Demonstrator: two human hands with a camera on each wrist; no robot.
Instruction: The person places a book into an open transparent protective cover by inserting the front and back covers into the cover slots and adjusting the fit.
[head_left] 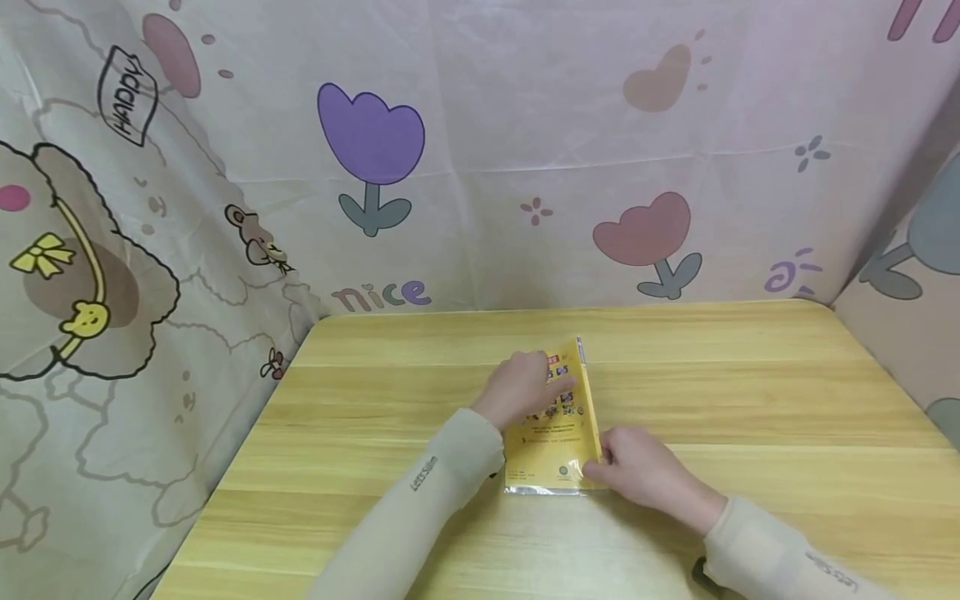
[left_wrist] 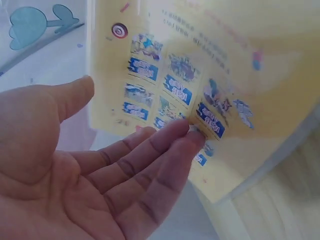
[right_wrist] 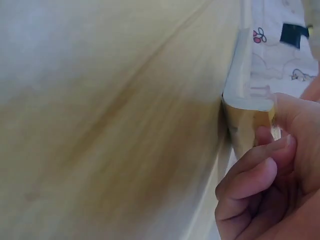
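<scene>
A flat yellow printed packet (head_left: 543, 457) with a clear plastic edge lies on the wooden table, its right side lifted slightly. Small pictures and lines of print cover its face, seen close in the left wrist view. My left hand (head_left: 521, 390) reaches over the upper part, loosely extended fingers touching the printed face (left_wrist: 235, 165). At the lower right edge my right hand (head_left: 648, 475) pinches the packet between thumb and curled fingers. The right wrist view shows that bent edge (right_wrist: 245, 117) at the fingertips. What lies under the packet is hidden.
The light wooden table (head_left: 375, 383) spreads around both hands. A patterned cloth (head_left: 480, 167) with flowers hangs behind the table and along its left and right sides. Dark bands (head_left: 705, 575) show at the sleeve cuffs.
</scene>
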